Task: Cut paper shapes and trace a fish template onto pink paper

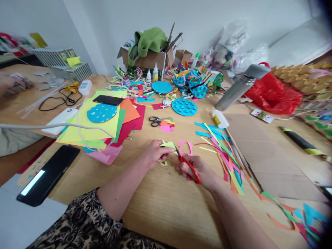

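Near the middle of the table, my left hand [157, 153] pinches a small light green paper piece [169, 145]. My right hand [198, 170] is closed around the red-handled scissors [190, 168], whose dark blades point up and left and meet the right side of the green piece. A pink paper offcut [185, 148] lies just beyond the scissors. Under my left hand's fingers rests a small green scrap [163, 163]. Farther back are black scissors [155, 121] beside a small pile of pink, orange and yellow cut shapes [167, 126].
Coloured sheets [77, 129] and a dark phone [48, 174] lie left. Paper strips [228, 155], a glue bottle [220, 119], cardboard [272, 155] and a metal bottle [237, 90] stand or lie right. Another person's hand [9, 84] is at far left.
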{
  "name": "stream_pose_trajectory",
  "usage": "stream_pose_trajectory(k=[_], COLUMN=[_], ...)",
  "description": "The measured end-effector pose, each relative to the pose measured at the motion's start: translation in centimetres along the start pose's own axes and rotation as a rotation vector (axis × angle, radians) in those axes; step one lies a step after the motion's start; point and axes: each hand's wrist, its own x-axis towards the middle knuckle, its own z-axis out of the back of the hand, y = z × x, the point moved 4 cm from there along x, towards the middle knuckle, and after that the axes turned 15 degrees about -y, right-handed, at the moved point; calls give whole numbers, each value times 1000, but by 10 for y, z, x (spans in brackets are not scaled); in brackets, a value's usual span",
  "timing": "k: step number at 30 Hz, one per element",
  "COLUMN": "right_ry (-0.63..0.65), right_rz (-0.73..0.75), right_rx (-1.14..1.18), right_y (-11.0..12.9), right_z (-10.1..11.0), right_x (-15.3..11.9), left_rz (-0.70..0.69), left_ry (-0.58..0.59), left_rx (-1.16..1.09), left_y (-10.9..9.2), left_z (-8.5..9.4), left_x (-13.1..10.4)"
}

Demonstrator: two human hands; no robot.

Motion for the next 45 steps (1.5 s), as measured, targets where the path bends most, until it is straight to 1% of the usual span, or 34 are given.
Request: stream_pose_trajectory(k=[7, 13, 19, 23, 28, 34, 40, 45], right_ry=[-3, -4, 6, -2, -9, -1, -4, 10], right_rz=[14, 21, 25, 14, 11, 11, 2, 1], right_rx=[4, 9, 18, 19, 47, 79, 104, 110], right_y=[0, 0, -1, -1, 2, 0, -3, -2], right_z=[1, 2, 3, 4, 4, 4, 5, 4], right_x=[0, 0, 1, 0, -1, 0, -1, -1], left_rz=[-8, -8, -75, -84, -83, -88, -99, -121], left_ry=[-7, 10, -83, -101, -87, -60, 28, 22], left_rx=[0, -86, -153, -150, -151, -163, -44, 10], left_y=[-1, -2, -5, -3, -3, -4, -1, 2], left_z=[0, -1, 1, 3, 3, 2, -1, 0], left_x=[-1, 0, 0, 0, 1, 0, -1, 1])
